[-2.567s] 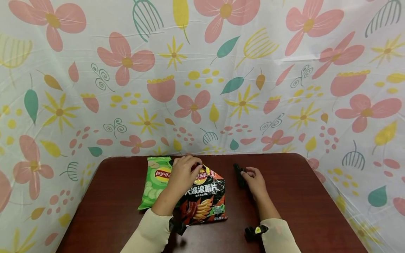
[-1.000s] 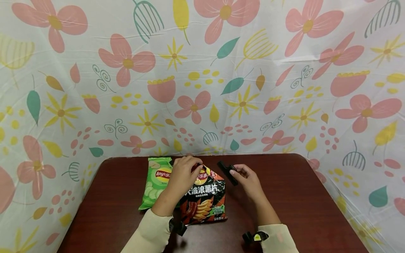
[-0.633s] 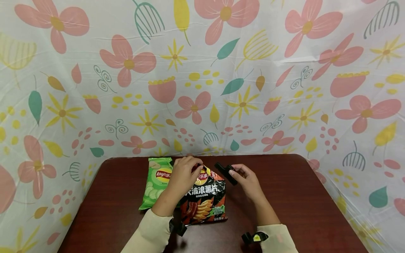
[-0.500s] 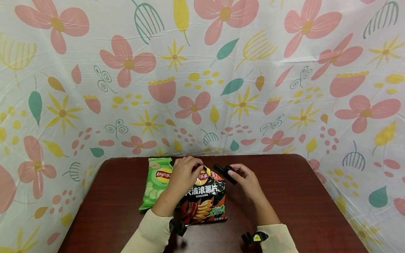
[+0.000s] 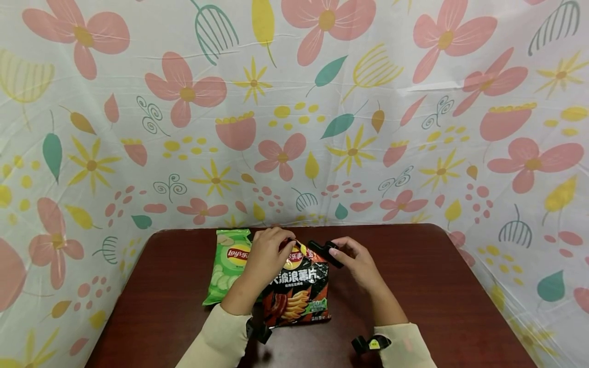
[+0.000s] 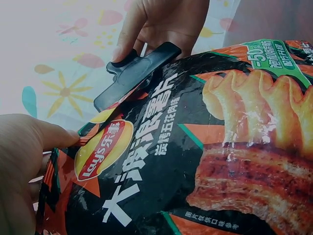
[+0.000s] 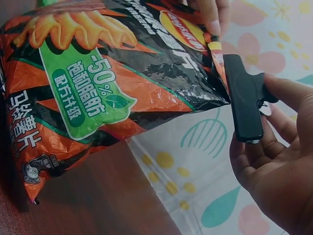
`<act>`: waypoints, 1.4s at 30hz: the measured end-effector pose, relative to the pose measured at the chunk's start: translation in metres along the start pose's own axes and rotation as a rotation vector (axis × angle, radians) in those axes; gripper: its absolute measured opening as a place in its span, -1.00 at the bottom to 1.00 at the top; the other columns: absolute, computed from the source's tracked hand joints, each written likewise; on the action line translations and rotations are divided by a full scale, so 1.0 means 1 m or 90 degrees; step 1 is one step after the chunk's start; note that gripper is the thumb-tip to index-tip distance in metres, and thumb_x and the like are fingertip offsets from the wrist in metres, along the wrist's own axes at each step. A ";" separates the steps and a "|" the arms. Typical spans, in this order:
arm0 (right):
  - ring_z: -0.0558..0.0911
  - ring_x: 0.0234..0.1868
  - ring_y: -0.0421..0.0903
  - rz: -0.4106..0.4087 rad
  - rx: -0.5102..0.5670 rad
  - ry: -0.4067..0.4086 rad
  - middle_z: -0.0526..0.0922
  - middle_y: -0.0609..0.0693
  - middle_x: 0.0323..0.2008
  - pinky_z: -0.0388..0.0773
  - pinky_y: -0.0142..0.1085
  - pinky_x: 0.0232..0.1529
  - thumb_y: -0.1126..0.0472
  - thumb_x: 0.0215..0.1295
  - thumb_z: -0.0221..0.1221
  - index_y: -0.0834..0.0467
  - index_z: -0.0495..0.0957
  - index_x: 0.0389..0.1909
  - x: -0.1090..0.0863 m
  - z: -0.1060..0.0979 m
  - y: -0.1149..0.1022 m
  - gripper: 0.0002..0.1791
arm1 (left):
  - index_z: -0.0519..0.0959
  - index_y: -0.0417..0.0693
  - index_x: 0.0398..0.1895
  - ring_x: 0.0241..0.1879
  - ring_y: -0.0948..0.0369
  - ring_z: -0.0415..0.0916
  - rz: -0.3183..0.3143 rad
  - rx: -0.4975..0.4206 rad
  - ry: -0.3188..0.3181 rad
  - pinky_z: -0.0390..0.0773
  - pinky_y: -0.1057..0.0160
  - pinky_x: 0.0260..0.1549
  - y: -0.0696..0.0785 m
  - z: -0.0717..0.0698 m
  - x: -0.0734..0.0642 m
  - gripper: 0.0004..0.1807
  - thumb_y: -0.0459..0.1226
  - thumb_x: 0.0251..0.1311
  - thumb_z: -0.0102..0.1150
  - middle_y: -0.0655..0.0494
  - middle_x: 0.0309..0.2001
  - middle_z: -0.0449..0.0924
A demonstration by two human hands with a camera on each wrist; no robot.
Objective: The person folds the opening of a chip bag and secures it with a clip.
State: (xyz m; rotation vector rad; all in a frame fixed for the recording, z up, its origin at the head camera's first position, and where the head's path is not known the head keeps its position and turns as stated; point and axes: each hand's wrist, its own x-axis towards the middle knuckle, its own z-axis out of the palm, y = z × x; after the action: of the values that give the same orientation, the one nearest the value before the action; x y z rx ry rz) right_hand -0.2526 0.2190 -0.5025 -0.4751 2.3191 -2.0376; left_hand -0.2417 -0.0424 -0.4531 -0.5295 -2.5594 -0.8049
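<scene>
A black and orange Lay's chip bag (image 5: 296,299) lies on the table, its top edge folded over. My left hand (image 5: 267,253) pinches that folded edge near the left corner, thumb on the front in the left wrist view. A black bag clip (image 5: 325,254) is pinched by its tabs between thumb and fingers of my right hand (image 5: 365,266). In the left wrist view the clip (image 6: 137,76) lies along the right part of the fold. The right wrist view has the clip (image 7: 243,100) at the bag's upper corner; whether its jaws are around the fold I cannot tell.
A green Lay's chip bag (image 5: 225,273) lies to the left, partly hidden behind my left hand and forearm. Both bags rest on a dark red-brown table (image 5: 428,286). Behind its far edge hangs a white cloth (image 5: 294,102) printed with flowers and leaves.
My right hand has carried the clip leftward from right of the black bag to its top right corner, turning it more slanted. The left hand and both bags have stayed almost still.
</scene>
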 end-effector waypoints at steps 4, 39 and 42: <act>0.60 -0.21 -0.16 -0.001 -0.005 -0.009 0.56 -0.03 -0.12 0.62 -0.32 -0.25 0.22 0.48 0.16 0.33 0.53 0.10 0.000 0.000 0.000 -0.70 | 0.71 0.14 -0.11 -0.13 0.15 0.63 0.001 0.005 -0.001 0.47 -0.06 0.14 0.000 0.000 0.000 -0.87 -0.14 0.34 0.30 0.22 -0.13 0.71; 0.60 -0.25 -0.18 -0.055 0.012 -0.025 0.61 -0.05 -0.16 0.65 -0.30 -0.32 0.27 0.51 0.12 0.38 0.53 0.02 0.003 0.004 0.000 -0.76 | 0.71 0.14 -0.12 -0.13 0.16 0.62 0.002 -0.005 -0.004 0.47 -0.05 0.14 -0.001 0.002 0.000 -0.88 -0.15 0.35 0.29 0.23 -0.14 0.71; 0.61 -0.25 -0.17 -0.053 0.010 -0.035 0.61 -0.03 -0.16 0.66 -0.29 -0.31 0.27 0.51 0.12 0.37 0.54 0.02 0.003 0.003 0.000 -0.75 | 0.71 0.15 -0.12 -0.12 0.16 0.62 -0.001 -0.005 -0.006 0.46 -0.05 0.14 0.000 0.001 0.000 -0.88 -0.14 0.35 0.29 0.23 -0.14 0.71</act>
State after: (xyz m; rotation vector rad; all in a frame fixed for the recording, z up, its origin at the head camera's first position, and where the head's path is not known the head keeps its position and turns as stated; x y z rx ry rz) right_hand -0.2550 0.2150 -0.5019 -0.6278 2.2880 -2.0488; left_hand -0.2418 -0.0417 -0.4544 -0.5354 -2.5662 -0.8140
